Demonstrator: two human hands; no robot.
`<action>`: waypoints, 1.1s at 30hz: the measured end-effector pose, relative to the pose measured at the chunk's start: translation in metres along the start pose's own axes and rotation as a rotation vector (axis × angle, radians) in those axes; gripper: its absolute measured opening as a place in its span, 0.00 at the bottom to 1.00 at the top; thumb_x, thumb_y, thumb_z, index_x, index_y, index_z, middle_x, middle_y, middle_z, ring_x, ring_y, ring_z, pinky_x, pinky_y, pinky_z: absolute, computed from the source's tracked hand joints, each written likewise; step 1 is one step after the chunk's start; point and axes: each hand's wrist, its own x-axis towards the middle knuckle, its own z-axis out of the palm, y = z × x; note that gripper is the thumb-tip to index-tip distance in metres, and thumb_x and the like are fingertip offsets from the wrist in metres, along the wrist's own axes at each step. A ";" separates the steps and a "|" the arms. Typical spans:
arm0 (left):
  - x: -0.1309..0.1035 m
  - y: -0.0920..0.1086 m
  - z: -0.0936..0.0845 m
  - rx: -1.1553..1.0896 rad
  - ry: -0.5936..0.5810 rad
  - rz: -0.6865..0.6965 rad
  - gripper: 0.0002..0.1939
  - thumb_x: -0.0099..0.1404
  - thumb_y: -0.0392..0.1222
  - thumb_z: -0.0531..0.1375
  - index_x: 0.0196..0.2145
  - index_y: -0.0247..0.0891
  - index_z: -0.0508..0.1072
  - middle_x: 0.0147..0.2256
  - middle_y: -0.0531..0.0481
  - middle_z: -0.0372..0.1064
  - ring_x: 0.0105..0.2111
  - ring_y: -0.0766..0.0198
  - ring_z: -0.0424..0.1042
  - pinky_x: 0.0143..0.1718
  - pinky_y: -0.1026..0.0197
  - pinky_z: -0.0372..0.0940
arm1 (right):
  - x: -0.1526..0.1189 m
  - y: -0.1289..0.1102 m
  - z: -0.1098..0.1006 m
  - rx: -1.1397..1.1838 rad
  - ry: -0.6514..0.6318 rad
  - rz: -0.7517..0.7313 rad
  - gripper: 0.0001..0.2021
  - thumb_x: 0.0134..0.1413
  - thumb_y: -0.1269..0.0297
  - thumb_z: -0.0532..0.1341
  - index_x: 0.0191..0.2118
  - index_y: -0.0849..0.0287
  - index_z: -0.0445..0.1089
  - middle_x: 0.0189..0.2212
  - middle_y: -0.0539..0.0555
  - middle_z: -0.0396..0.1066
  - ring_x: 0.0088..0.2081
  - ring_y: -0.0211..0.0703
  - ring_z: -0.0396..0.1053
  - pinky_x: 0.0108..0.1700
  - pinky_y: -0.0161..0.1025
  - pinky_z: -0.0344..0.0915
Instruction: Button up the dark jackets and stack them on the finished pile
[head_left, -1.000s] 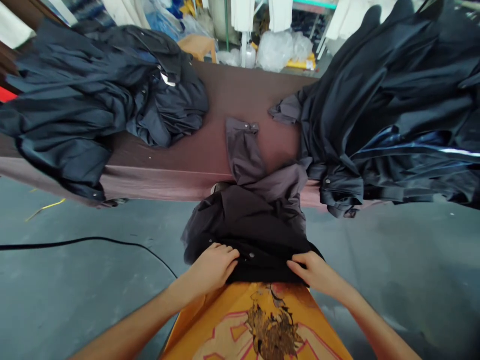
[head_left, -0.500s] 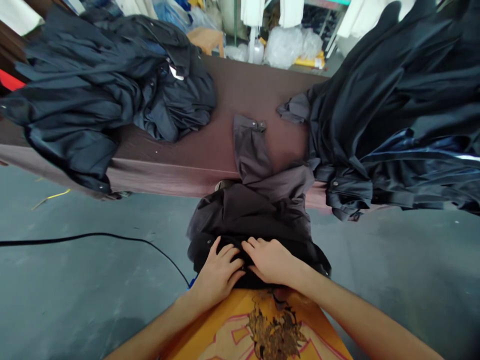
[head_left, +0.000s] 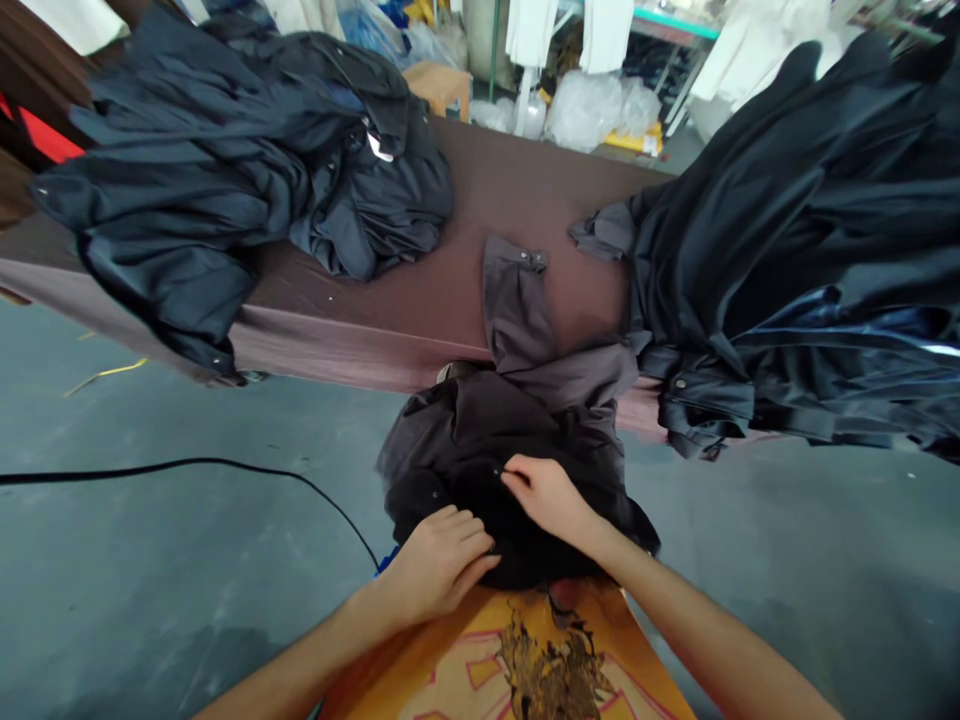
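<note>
A dark garment (head_left: 517,420) with snap buttons lies across my lap, and one grey sleeve (head_left: 517,300) stretches up onto the table. With fingers curled, my left hand (head_left: 446,560) grips the cloth near its lower edge, close to my body. My right hand (head_left: 544,490) pinches the dark fabric a little higher up, beside a small snap (head_left: 496,470). Another snap (head_left: 435,494) shows on the cloth above my left hand. The folds hide the rest of the garment's shape.
A brown-covered table (head_left: 517,180) runs across in front of me. Dark garments (head_left: 277,170) are heaped on its left, with a larger dark pile (head_left: 795,220) at right. A black cable (head_left: 187,463) crosses the floor. Plastic bags (head_left: 585,110) lie beyond the table.
My hands have drawn apart: the right moved slightly up and closed to a pinch, while the left slid lower and curled its fingers. The view has shifted slightly.
</note>
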 end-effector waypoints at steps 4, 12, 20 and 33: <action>0.007 0.031 -0.021 -0.164 -0.151 0.054 0.14 0.74 0.43 0.51 0.30 0.38 0.66 0.28 0.52 0.68 0.28 0.65 0.67 0.26 0.59 0.53 | -0.021 -0.002 -0.027 0.737 0.003 0.324 0.12 0.56 0.54 0.61 0.35 0.59 0.70 0.30 0.48 0.70 0.33 0.39 0.65 0.36 0.34 0.58; 0.021 0.028 0.012 -0.176 -0.226 -0.262 0.10 0.72 0.43 0.56 0.34 0.39 0.74 0.40 0.49 0.73 0.42 0.57 0.71 0.45 0.55 0.62 | -0.037 -0.010 -0.036 0.275 -0.288 0.127 0.11 0.55 0.66 0.56 0.36 0.60 0.76 0.33 0.51 0.76 0.33 0.40 0.67 0.37 0.35 0.57; 0.018 0.009 -0.011 0.225 0.274 -0.354 0.08 0.70 0.38 0.56 0.38 0.38 0.76 0.47 0.37 0.64 0.50 0.44 0.64 0.49 0.38 0.62 | -0.037 -0.038 -0.085 0.294 -0.015 0.066 0.26 0.63 0.48 0.55 0.18 0.60 0.58 0.17 0.45 0.51 0.23 0.32 0.47 0.26 0.35 0.43; 0.070 0.001 -0.009 0.118 0.331 0.126 0.06 0.68 0.37 0.58 0.38 0.37 0.75 0.56 0.40 0.65 0.60 0.50 0.61 0.63 0.39 0.56 | -0.024 0.011 -0.068 1.113 0.078 0.360 0.24 0.44 0.43 0.71 0.31 0.63 0.74 0.27 0.52 0.74 0.28 0.37 0.68 0.31 0.32 0.61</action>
